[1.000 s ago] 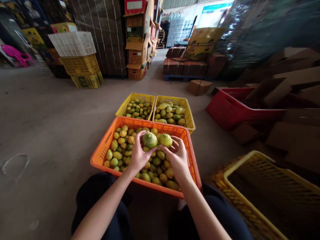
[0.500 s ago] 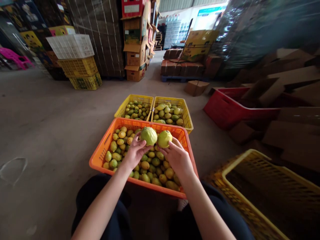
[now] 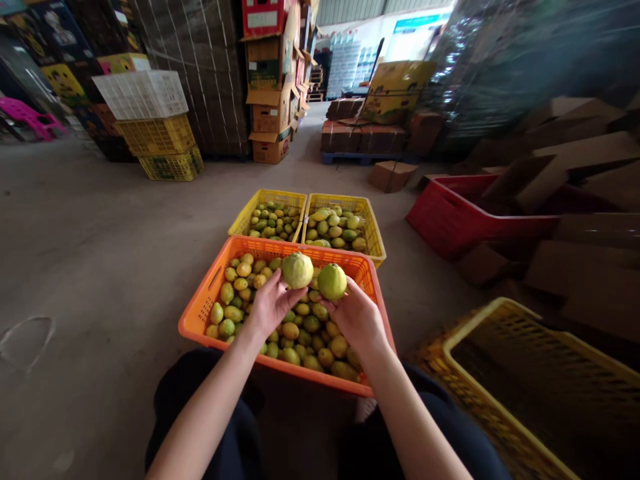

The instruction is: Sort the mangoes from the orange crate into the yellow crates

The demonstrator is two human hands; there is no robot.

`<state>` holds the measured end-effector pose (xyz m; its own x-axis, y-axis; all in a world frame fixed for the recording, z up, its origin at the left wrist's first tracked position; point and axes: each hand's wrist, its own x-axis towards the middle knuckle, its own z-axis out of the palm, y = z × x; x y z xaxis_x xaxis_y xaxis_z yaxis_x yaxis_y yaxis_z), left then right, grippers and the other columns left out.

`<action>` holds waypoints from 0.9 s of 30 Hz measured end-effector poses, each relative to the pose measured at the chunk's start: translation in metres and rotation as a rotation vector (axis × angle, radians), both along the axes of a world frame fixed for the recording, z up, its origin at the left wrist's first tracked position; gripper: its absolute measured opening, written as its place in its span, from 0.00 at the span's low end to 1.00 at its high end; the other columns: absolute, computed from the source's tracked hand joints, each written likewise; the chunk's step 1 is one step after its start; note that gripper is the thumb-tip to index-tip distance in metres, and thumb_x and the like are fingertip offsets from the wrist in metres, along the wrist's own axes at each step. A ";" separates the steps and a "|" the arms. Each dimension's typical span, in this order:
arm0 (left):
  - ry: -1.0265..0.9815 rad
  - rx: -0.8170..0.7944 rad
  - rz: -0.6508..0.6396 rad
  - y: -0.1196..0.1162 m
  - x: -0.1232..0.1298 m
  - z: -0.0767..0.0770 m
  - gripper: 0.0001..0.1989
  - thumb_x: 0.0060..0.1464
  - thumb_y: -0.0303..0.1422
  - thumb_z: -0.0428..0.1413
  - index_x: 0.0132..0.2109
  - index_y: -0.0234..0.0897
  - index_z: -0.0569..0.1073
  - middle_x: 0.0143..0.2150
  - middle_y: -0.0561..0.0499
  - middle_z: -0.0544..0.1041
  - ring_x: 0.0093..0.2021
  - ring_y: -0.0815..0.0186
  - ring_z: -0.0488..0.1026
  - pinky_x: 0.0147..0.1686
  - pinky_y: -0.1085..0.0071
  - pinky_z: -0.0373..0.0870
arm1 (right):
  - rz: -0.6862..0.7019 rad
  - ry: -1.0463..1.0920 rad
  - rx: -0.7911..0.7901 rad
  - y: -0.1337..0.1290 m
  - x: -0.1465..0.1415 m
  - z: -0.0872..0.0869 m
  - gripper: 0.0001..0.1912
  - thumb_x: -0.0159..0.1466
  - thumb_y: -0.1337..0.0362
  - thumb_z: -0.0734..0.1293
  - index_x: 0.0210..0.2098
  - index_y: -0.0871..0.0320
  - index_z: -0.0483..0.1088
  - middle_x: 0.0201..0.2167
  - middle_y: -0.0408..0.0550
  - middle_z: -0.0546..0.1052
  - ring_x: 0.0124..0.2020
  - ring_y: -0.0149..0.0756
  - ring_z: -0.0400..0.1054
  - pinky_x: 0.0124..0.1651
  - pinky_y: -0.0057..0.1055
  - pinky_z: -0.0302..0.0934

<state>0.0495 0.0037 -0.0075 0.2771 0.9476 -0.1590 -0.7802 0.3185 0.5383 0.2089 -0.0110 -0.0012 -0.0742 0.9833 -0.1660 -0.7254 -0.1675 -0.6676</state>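
Above the orange crate (image 3: 200, 293) I hold up two greenish-yellow lemons, one per hand. In my left hand (image 3: 270, 303) is a pale, bumpy lemon (image 3: 297, 270), resting on the fingers. A smoother, greener lemon (image 3: 332, 281) lies in the fingers of my right hand (image 3: 357, 317), its dark stem end turned up. The two fruits are side by side with a small gap. Below them the orange crate is filled with loose yellow and green lemons (image 3: 300, 333). My hands hide some of these.
Two yellow crates of fruit, a left one (image 3: 243, 212) and a right one (image 3: 377, 230), stand just beyond the orange crate. A big yellow crate (image 3: 480, 320) is at my right, with a red crate (image 3: 440, 223) holding cardboard behind it. Stacked crates (image 3: 160, 137) stand at far left.
The lemon in my right hand has turned, bringing its stem end up, and sits slightly lower and further right. The left lemon has turned a little. Both remain held.
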 end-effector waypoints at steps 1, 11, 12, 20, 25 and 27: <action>0.023 0.010 -0.001 0.000 0.000 0.000 0.14 0.56 0.30 0.53 0.49 0.28 0.70 0.43 0.42 0.76 0.44 0.61 0.76 0.39 0.72 0.75 | 0.011 -0.006 -0.006 0.000 0.000 0.000 0.09 0.53 0.59 0.69 0.34 0.53 0.73 0.33 0.42 0.78 0.33 0.35 0.71 0.35 0.31 0.69; -0.057 -0.039 -0.015 -0.001 0.001 0.001 0.15 0.57 0.34 0.52 0.46 0.25 0.72 0.39 0.40 0.77 0.37 0.63 0.77 0.37 0.74 0.75 | 0.015 -0.042 -0.036 -0.001 -0.002 -0.005 0.11 0.54 0.59 0.70 0.37 0.55 0.73 0.34 0.43 0.79 0.33 0.32 0.72 0.34 0.27 0.66; -0.072 -0.045 -0.008 -0.001 0.000 0.001 0.16 0.57 0.35 0.52 0.47 0.25 0.71 0.39 0.40 0.77 0.38 0.62 0.77 0.37 0.74 0.75 | 0.011 -0.030 -0.043 -0.001 -0.002 -0.006 0.11 0.54 0.59 0.69 0.37 0.55 0.73 0.34 0.42 0.79 0.33 0.32 0.72 0.35 0.27 0.66; -0.086 -0.081 -0.019 0.002 -0.001 0.002 0.18 0.60 0.36 0.49 0.52 0.28 0.69 0.40 0.41 0.77 0.39 0.62 0.77 0.35 0.75 0.75 | 0.027 0.012 -0.023 0.002 -0.002 -0.008 0.10 0.54 0.58 0.69 0.35 0.53 0.71 0.32 0.43 0.78 0.30 0.35 0.73 0.29 0.31 0.69; -0.011 -0.101 0.007 0.003 0.000 0.000 0.18 0.58 0.37 0.52 0.50 0.28 0.70 0.37 0.43 0.76 0.34 0.66 0.77 0.29 0.78 0.75 | -0.033 -0.005 -0.101 0.003 -0.006 -0.005 0.11 0.51 0.57 0.71 0.33 0.54 0.71 0.29 0.43 0.78 0.25 0.34 0.70 0.24 0.30 0.68; 0.024 -0.094 0.027 0.003 0.000 0.000 0.16 0.56 0.36 0.54 0.46 0.28 0.72 0.35 0.45 0.76 0.32 0.68 0.76 0.29 0.80 0.74 | -0.034 -0.016 -0.089 0.002 -0.007 -0.004 0.12 0.52 0.58 0.72 0.33 0.55 0.71 0.28 0.43 0.77 0.25 0.33 0.70 0.24 0.28 0.67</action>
